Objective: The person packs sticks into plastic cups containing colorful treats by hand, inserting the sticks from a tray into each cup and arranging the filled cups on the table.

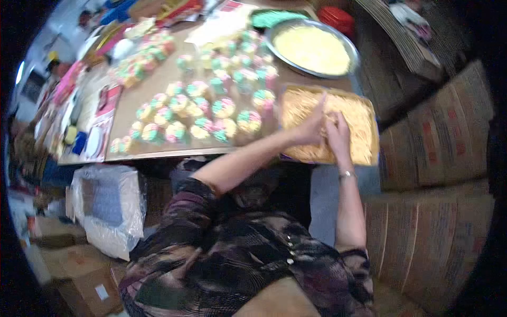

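Observation:
Both my hands are over a shallow tray [374, 124] filled with many small pale-orange pieces [356, 113], too blurred to name. My left hand [312, 126] reaches in from the left, its visible fingers stretched toward the far side. Close beside it, my right hand [338, 136] has its fingers curled down at the pieces; whatever they hold is hidden. A band circles my right wrist. Left of the tray, several small clear-looking packs of pink, yellow and green pieces [224, 108] stand in rows on the table [153, 98].
Behind the tray sits a metal basin [356, 58] of pale-yellow pieces, with a green-filled container [277, 19] beyond it. A red container [336, 21] is at the back. Cardboard boxes [433, 132] line the right side. A plastic-lined box [138, 198] stands at lower left.

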{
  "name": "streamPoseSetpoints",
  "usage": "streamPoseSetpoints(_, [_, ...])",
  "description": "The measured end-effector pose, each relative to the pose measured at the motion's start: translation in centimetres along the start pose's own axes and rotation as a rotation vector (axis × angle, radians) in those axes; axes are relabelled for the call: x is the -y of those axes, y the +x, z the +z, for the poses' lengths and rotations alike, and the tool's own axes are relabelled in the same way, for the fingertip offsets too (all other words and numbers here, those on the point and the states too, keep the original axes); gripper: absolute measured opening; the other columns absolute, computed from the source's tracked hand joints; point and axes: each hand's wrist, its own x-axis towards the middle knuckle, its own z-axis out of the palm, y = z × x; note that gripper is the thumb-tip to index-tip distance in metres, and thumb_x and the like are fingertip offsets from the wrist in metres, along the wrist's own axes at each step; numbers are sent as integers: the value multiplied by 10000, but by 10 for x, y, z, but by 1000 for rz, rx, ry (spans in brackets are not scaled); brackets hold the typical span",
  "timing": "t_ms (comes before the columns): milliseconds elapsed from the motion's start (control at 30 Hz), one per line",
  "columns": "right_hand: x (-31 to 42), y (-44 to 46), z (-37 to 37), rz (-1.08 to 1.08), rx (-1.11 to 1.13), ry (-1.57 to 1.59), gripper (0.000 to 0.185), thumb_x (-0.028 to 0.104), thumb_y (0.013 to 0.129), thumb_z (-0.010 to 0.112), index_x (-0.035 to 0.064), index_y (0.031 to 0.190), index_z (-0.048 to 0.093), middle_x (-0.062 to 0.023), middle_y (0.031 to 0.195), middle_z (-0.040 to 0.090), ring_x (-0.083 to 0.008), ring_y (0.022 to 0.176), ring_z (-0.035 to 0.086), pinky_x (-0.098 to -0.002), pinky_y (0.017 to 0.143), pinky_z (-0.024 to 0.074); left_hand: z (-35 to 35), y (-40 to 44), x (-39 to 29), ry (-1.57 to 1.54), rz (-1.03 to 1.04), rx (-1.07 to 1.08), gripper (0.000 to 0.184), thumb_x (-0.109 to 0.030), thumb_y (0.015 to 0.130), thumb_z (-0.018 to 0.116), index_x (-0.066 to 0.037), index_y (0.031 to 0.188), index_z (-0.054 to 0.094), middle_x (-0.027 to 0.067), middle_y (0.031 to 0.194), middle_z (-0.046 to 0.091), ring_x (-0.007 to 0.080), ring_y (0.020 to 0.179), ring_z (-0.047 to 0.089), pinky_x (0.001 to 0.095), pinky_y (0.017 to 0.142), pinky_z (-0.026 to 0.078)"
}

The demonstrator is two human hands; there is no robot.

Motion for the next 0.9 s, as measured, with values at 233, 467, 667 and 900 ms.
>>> streamPoseSetpoints(233, [32, 48, -86, -152, 137, -265, 219, 219, 952, 456, 31, 876, 539, -50, 734, 543, -140, 620, 484, -257, 587, 425, 43, 84, -19, -306, 174, -251, 1113, 73, 613, 597, 7, 1457, -126, 215, 993, 501, 292, 837, 488, 308, 788, 426])
streamPoseSetpoints(467, [32, 47, -95, -243, 29, -525, 167, 124, 854, 554, 8, 741, 511, -72, 663, 516, -159, 587, 457, -294, 564, 413, 41, 58, -35, 424, -93, -213, 740, -283, 556, 767, 31, 1160, 476, 204, 1068, 514, 364, 916, 504, 408, 774, 446])
streamPoseSetpoints(667, [29, 49, -90, -356, -75, -394, 166, 129, 855, 559, 11, 745, 520, -59, 659, 517, -146, 588, 450, -286, 564, 414, 65, 72, -9, 217, 25, -299, 433, -198, 681, 668, 20, 1030, 534, 216, 881, 605, 401, 809, 580, 451, 714, 469])
streamPoseSetpoints(900, [29, 54, -90, -358, -157, -305, 220, 167, 879, 575, 11, 728, 536, -49, 633, 521, -140, 583, 450, -274, 567, 415, 61, 71, -30, 29, -34, -232, 327, -148, 734, 607, 1, 1014, 531, 208, 824, 614, 410, 779, 589, 456, 720, 467])
